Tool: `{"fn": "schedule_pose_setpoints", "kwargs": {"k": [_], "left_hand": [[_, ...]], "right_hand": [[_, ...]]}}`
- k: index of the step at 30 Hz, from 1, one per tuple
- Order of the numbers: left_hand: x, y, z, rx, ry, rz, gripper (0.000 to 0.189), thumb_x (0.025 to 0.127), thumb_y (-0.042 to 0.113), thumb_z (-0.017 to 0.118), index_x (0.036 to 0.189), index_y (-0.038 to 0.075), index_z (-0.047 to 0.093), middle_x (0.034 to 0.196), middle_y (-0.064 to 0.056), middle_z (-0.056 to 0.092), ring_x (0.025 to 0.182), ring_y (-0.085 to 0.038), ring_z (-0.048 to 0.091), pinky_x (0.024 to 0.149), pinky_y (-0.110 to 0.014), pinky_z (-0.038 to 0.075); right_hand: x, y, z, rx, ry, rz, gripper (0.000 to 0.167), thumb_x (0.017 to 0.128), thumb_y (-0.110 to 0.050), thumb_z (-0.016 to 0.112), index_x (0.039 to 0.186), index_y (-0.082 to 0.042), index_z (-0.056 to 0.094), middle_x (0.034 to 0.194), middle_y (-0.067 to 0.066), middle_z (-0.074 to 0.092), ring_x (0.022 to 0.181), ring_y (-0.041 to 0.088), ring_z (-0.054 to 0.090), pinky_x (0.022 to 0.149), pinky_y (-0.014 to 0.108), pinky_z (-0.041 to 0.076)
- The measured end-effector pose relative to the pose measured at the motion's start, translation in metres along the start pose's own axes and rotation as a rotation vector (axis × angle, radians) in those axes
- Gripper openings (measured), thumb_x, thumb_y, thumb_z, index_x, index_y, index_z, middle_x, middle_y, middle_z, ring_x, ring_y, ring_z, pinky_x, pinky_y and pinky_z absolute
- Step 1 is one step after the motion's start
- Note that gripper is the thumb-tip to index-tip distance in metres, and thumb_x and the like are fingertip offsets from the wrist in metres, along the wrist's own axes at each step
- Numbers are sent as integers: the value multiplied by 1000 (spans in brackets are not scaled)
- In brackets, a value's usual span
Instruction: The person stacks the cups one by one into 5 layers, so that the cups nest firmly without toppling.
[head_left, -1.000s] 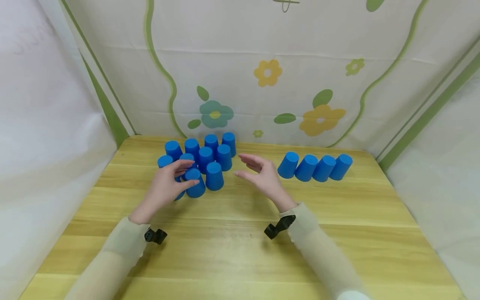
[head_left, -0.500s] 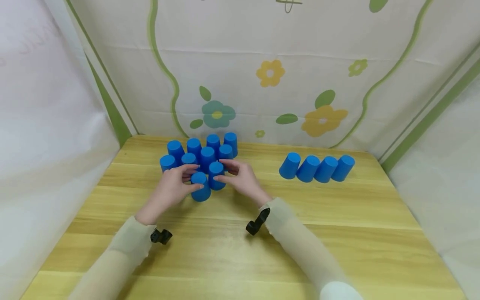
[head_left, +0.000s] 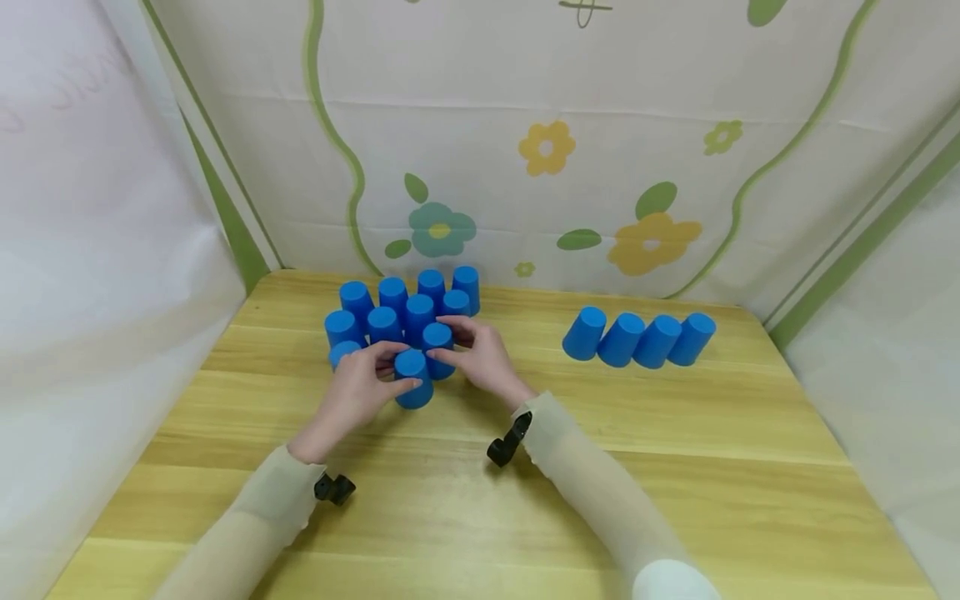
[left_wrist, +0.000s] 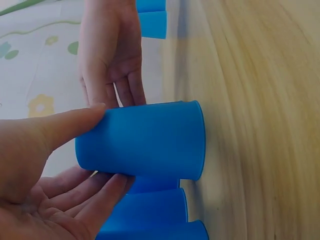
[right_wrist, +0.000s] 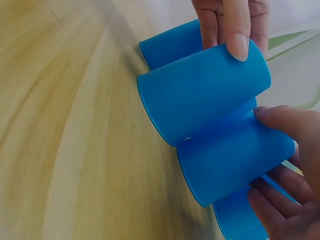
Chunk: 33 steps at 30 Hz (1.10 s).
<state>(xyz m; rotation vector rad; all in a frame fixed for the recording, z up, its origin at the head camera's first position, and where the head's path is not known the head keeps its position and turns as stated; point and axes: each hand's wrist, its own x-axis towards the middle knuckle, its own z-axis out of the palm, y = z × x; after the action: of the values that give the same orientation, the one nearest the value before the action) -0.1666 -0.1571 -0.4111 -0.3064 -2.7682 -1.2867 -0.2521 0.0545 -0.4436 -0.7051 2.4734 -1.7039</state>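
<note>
Between thumb and fingers my left hand (head_left: 354, 393) holds an upside-down blue cup (head_left: 414, 392), the nearest of the left group. In the left wrist view the thumb lies on one side of this cup (left_wrist: 142, 137) and the fingers on the other. My right hand (head_left: 486, 362) grips a second upside-down blue cup (head_left: 437, 340), just behind and right of the first. The right wrist view has the right hand's cup (right_wrist: 235, 155) right against the left hand's. Several more blue cups (head_left: 384, 323) stand inverted behind them, some partly hidden by the left hand.
A row of several inverted blue cups (head_left: 622, 340) stands on the right of the wooden table (head_left: 480, 508). White flowered cloth (head_left: 480, 158) hangs behind the table, with more cloth at both sides.
My right hand has come in from the right and taken hold of a cup. My left hand has moved right and toward the front with its cup, away from a cup now visible behind it.
</note>
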Motion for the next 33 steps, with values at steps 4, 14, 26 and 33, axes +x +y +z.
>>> {"fn": "schedule_pose_setpoints", "kwargs": {"k": [4, 14, 26, 33], "left_hand": [[2, -1, 2, -10, 1, 7, 51, 86, 19, 85, 128, -2, 64, 125, -19, 67, 106, -33, 70, 89, -46, 57], [1, -2, 0, -4, -1, -15, 51, 86, 20, 86, 126, -1, 65, 121, -18, 69, 105, -32, 70, 89, -47, 57], [2, -4, -1, -1, -5, -8, 49, 85, 19, 86, 125, -1, 65, 118, -17, 70, 104, -33, 70, 90, -48, 57], [3, -5, 0, 5, -13, -4, 50, 85, 20, 86, 125, -1, 65, 119, -17, 70, 104, -32, 70, 90, -48, 57]], "right_hand": [[0, 1, -4, -21, 5, 11, 48, 89, -19, 83, 133, -11, 66, 129, 1, 66, 112, 18, 65, 97, 36, 54], [-3, -2, -17, -8, -4, 16, 50, 88, -22, 83, 133, -8, 66, 127, 2, 67, 112, 21, 66, 99, 49, 52], [-9, 3, -43, -65, 52, 93, 51, 87, -29, 85, 132, -14, 67, 125, -1, 67, 110, 19, 65, 96, 40, 55], [-12, 11, -62, -86, 68, 97, 50, 87, -30, 85, 131, -14, 68, 120, -1, 68, 110, 18, 66, 98, 41, 53]]}}
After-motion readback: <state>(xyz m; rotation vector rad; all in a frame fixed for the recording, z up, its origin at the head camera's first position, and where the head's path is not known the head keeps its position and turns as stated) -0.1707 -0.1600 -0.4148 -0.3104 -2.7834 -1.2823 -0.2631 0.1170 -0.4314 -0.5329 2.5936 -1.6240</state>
